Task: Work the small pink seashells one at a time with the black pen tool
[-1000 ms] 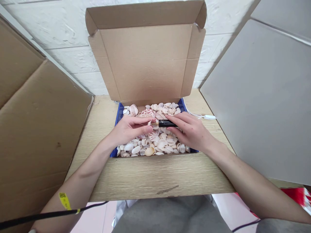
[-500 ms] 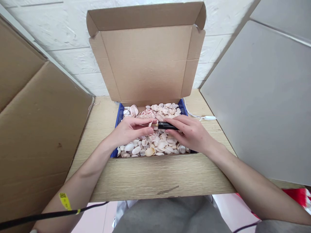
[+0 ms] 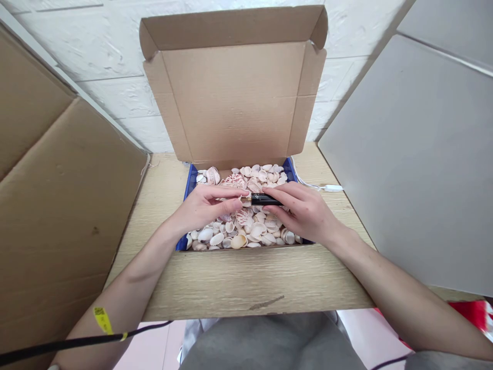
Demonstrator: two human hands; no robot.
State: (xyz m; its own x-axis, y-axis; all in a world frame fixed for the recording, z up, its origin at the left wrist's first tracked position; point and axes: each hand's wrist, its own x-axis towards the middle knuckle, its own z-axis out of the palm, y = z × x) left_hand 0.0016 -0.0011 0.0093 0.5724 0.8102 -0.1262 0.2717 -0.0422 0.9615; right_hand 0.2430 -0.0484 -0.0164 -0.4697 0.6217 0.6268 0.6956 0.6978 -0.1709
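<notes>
My right hand [image 3: 304,208] grips a black pen-like mini electric drill [image 3: 265,199], held level with its thin brass-coloured tip pointing left. A small pale seashell [image 3: 244,199] is pinched between the thumb and fingers of my left hand [image 3: 202,205], right at the drill's tip. Whether the bit is in the shell or only against it I cannot tell. Both hands are over a shallow blue-sided cardboard box [image 3: 189,184] full of seashells. A red-striped scallop shell [image 3: 244,217] lies just below the tool.
The box's brown lid [image 3: 236,103] stands up against the white brick wall. A white cord with an inline switch [image 3: 333,188] lies on the wooden table [image 3: 246,280] to the right. Cardboard [image 3: 77,205] walls the left side, a grey panel [image 3: 416,154] the right. A black cable [image 3: 77,341] crosses the lower left.
The pale shell has turned in my left fingers and now sits closer against the drill's tip. My right hand and the drill have hardly moved.
</notes>
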